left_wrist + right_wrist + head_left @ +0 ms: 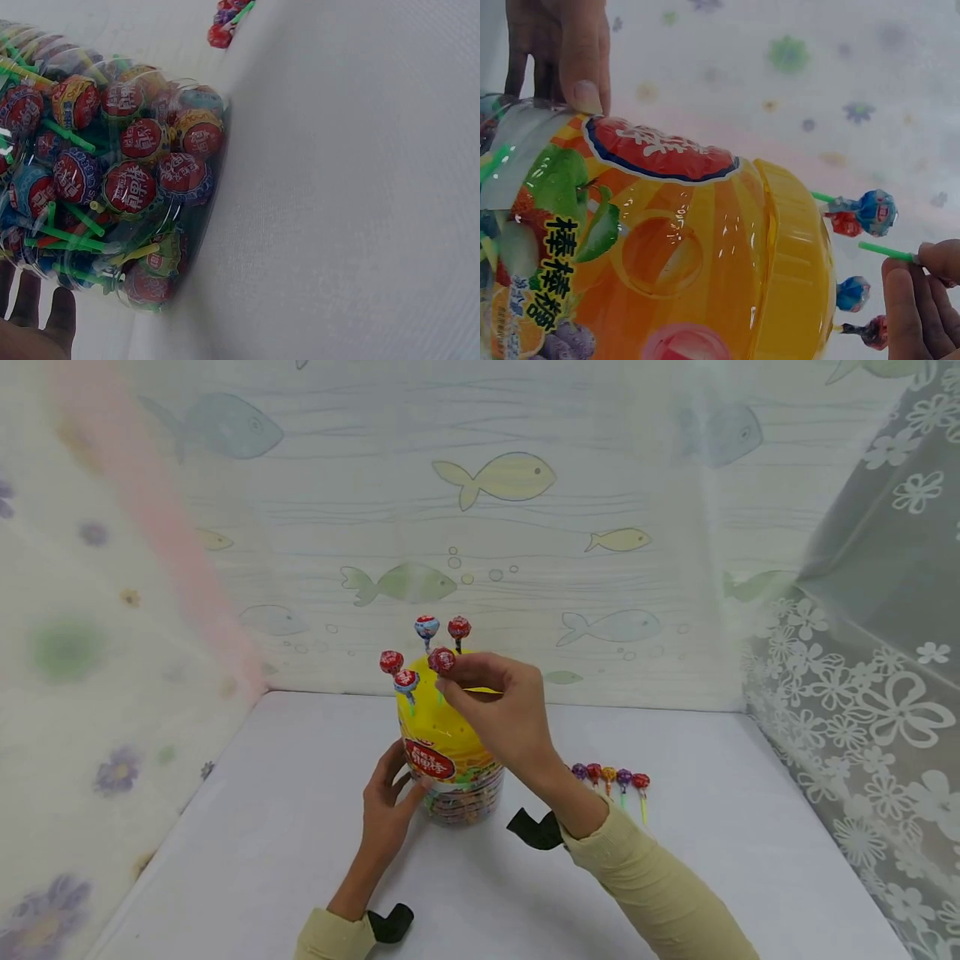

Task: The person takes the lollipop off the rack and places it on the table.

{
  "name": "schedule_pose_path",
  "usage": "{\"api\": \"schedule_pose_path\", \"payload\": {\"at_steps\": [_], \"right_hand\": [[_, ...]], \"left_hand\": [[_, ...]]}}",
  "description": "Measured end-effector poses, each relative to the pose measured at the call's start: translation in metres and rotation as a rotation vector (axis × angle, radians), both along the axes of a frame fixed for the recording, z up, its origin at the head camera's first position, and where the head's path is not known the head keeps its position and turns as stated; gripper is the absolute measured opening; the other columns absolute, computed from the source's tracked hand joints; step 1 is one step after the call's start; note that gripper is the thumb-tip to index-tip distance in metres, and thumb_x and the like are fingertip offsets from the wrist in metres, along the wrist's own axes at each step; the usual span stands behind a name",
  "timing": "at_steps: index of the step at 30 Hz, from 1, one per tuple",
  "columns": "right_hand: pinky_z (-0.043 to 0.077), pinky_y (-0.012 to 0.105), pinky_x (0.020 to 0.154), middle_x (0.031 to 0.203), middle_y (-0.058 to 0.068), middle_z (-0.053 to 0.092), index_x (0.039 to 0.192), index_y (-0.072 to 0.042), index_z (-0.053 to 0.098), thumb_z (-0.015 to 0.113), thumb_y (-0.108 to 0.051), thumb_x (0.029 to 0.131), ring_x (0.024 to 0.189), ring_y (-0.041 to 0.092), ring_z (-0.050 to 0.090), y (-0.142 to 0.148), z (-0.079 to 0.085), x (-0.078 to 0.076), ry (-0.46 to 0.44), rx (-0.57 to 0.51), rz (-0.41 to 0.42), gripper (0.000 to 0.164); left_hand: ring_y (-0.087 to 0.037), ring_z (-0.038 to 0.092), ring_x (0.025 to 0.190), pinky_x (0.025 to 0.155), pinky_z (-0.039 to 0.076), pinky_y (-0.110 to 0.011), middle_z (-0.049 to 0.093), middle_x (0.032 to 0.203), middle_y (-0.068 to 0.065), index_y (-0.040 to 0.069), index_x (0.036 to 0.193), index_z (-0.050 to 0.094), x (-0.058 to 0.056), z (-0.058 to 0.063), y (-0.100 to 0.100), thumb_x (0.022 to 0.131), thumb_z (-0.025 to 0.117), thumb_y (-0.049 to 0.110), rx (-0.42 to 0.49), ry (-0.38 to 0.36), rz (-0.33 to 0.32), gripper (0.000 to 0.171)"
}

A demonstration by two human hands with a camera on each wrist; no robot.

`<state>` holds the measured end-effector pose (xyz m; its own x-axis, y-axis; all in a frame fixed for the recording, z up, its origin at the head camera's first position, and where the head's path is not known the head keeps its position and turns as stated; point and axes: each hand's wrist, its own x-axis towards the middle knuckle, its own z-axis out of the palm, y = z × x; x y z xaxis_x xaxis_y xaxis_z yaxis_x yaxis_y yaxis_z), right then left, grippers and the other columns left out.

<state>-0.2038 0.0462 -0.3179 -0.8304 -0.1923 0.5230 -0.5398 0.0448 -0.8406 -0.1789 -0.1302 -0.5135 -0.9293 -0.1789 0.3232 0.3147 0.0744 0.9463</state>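
Note:
A clear plastic lollipop jar [467, 802] with a yellow lid [442, 720] stands upright on the table. My left hand [386, 814] holds its side, the thumb [586, 96] on the front by the label. Above the lid, my right hand [517, 714] pinches a red-wrapped lollipop [442, 660] between thumb and fingers. Its green stick [883, 252] points toward the lid, its end apart from the lid in the right wrist view. Several lollipops stand up from the lid, among them a red one [392, 662] and a blue one [427, 627].
Several loose lollipops [624, 777] lie in a row on the white table [712, 860], right of the jar, partly behind my right forearm. Many wrapped lollipops [129, 186] fill the jar. A fish-patterned curtain [495, 552] hangs behind the table, with flowered cloth at both sides.

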Motion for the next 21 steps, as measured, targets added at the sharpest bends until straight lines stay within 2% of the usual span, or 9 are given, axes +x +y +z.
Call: {"api": "schedule_pose_path", "payload": {"at_steps": [8,14,21], "right_hand": [[0.062,0.032,0.081,0.107,0.01,0.076,0.107,0.001,0.074,0.075,-0.005,0.09,0.094,0.02,0.075,0.015,-0.01,0.008,-0.005,-0.012,-0.007,0.017],[0.062,0.034,0.082,0.107,0.013,0.076,0.106,0.002,0.073,0.075,0.0,0.089,0.094,0.021,0.074,0.029,-0.021,0.012,0.007,-0.039,0.015,0.017],[0.063,0.032,0.08,0.105,0.014,0.075,0.105,0.002,0.073,0.076,0.002,0.087,0.091,0.019,0.073,0.045,-0.036,0.017,-0.012,-0.053,-0.018,0.018]], "left_hand": [[-0.01,0.046,0.138,0.112,0.043,-0.025,0.046,0.156,-0.007,0.01,0.155,0.04,0.0,0.0,0.0,0.095,0.068,0.003,-0.009,-0.022,0.004,0.067],[-0.008,0.045,0.138,0.111,0.042,-0.02,0.046,0.155,-0.005,0.011,0.155,0.04,0.001,0.001,0.0,0.095,0.067,0.003,0.002,-0.022,0.008,0.066],[-0.007,0.046,0.137,0.11,0.043,-0.02,0.046,0.156,-0.008,0.008,0.155,0.039,0.002,0.001,0.001,0.094,0.068,0.002,0.004,-0.01,0.002,0.068]]}}
